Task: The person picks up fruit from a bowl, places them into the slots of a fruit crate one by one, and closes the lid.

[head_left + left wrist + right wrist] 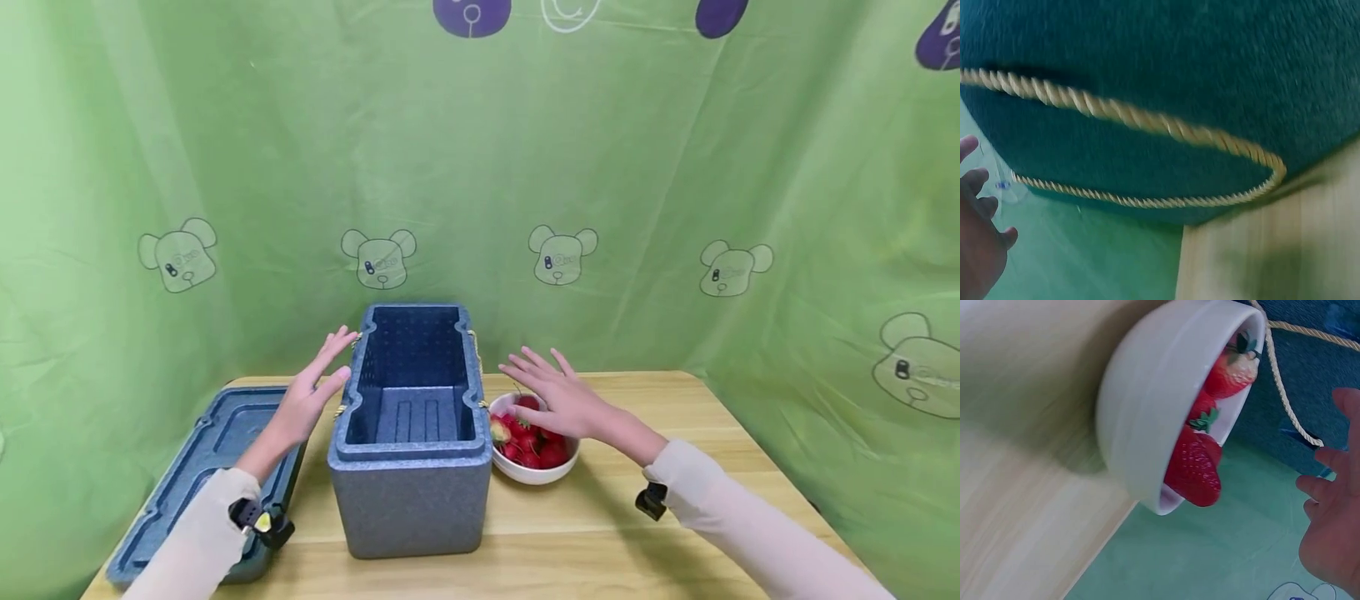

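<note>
A deep blue-grey foam box (408,512) stands lidless on the table, its inside bare. To its left hovers my left hand (309,398), fingers extended near the box's left rim and holding nothing. My right hand (558,398) is spread above a white bowl (531,475) at the box's right side, with nothing in its grasp. Several red strawberries (528,446) lie in the bowl; the right wrist view shows strawberries (1194,465) with green leaves. A twisted rope handle (1166,125) loops along the box's side in the left wrist view.
The box's blue-grey lid (225,437) lies flat on the table at the left, partly behind my left forearm. A wooden table (637,550) carries everything. Behind it hangs a green curtain (465,167) printed with bear faces.
</note>
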`<state>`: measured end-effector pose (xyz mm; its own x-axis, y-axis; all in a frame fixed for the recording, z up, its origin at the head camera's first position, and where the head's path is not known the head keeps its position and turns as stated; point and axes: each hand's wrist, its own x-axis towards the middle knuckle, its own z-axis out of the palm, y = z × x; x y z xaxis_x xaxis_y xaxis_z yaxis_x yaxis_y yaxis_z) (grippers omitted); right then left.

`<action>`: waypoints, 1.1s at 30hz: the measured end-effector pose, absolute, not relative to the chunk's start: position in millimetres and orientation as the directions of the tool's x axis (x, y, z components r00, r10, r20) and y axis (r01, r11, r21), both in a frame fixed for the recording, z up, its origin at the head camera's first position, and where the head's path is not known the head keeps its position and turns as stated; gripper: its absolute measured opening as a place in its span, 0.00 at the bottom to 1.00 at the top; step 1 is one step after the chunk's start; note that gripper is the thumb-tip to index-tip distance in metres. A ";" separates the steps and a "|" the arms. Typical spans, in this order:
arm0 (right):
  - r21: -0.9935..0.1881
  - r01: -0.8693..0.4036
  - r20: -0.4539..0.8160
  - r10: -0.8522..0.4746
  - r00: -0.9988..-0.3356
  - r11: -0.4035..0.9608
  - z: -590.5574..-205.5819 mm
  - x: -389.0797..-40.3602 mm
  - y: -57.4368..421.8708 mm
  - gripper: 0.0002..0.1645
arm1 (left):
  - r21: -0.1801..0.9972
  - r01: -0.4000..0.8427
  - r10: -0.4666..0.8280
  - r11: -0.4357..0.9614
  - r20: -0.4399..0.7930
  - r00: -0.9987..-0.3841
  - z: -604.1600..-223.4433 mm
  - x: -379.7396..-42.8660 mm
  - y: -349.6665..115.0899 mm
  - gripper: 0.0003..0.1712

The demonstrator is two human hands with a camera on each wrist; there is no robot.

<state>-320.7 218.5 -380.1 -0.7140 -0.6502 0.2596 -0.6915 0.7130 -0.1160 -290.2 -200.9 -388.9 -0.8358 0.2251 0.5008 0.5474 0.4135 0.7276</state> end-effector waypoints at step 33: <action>0.254 -0.894 0.347 -0.898 -0.272 0.368 -421.7 -337.5 204.6 0.26 | 0.510 0.704 0.382 0.495 0.599 -0.703 -384.3 -291.8 -188.9 0.25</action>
